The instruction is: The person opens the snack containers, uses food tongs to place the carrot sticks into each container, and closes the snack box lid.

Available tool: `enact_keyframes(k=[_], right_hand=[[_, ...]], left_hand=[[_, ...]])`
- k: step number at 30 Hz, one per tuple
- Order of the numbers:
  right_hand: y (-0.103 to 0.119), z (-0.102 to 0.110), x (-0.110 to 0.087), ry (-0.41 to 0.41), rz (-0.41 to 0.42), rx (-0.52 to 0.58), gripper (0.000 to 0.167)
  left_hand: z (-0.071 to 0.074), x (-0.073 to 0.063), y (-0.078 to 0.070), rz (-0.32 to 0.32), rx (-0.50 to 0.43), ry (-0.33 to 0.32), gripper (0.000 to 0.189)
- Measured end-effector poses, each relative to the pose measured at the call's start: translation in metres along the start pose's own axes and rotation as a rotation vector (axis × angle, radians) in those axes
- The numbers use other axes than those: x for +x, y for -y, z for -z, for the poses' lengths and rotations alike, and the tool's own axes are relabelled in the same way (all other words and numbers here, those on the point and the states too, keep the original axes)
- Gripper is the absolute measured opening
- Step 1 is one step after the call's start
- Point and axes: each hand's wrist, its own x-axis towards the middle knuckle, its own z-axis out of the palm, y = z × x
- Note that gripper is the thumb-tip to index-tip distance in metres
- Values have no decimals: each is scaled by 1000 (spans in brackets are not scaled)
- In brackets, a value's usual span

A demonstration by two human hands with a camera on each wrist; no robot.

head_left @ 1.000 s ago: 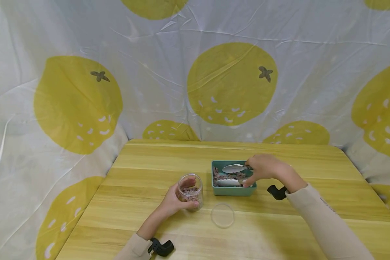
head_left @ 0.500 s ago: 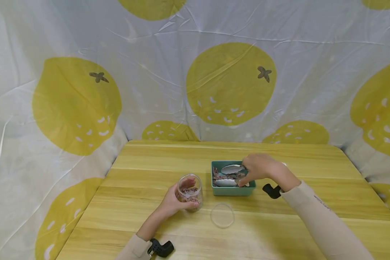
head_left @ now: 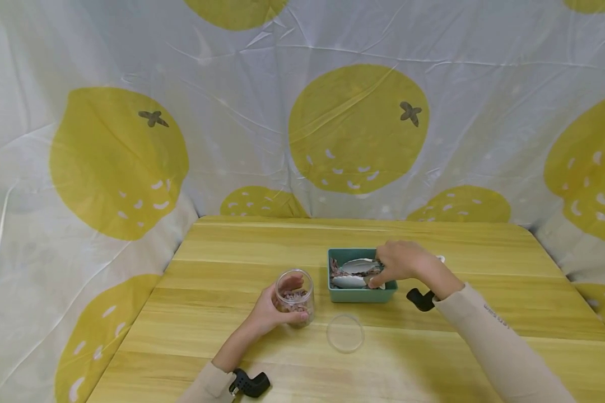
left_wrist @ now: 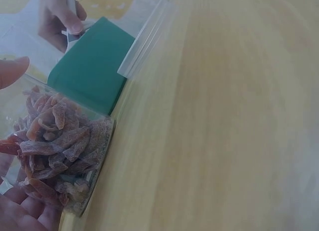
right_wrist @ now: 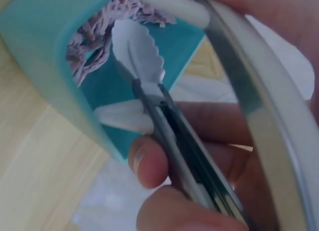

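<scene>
My right hand (head_left: 405, 260) holds metal tongs (right_wrist: 134, 49) with pale scalloped tips, their arms spread apart. The tips reach down inside a teal rectangular box (head_left: 363, 296), among reddish-brown dried strips (right_wrist: 92, 44). To the left, my left hand (head_left: 268, 309) grips a clear, lidless jar (head_left: 306, 313) round its side, thumb in front and fingers behind. More strips (left_wrist: 60, 136), dusted pale, fill the lower part of this jar, which stands upright on the table beside the box.
A clear round lid (head_left: 345, 334) lies on the wooden table (head_left: 232, 252), in front of the box and right of the jar. Behind the table hangs a pale curtain (head_left: 242, 112) printed with yellow fruit. Black wrist mounts (head_left: 252, 383) stick out at both sleeves.
My right hand has shifted slightly left with the tongs, and the two tong arms have come a little closer together over the strips. The left hand and jar stay put.
</scene>
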Motion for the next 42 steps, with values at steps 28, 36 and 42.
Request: enact_keyframes(k=[28,36,42], right_hand=[[1,-8,0,-66,93,-66,46],[-3,-9,-1,-88,108,-71,45],[-7,-7,-5,-85,104,-38,49]], left_hand=[[0,-1,1,-14,9,-5,78],[0,0,0,-9,6,-9,79],[-1,0,1,-8,-4,-7,78]])
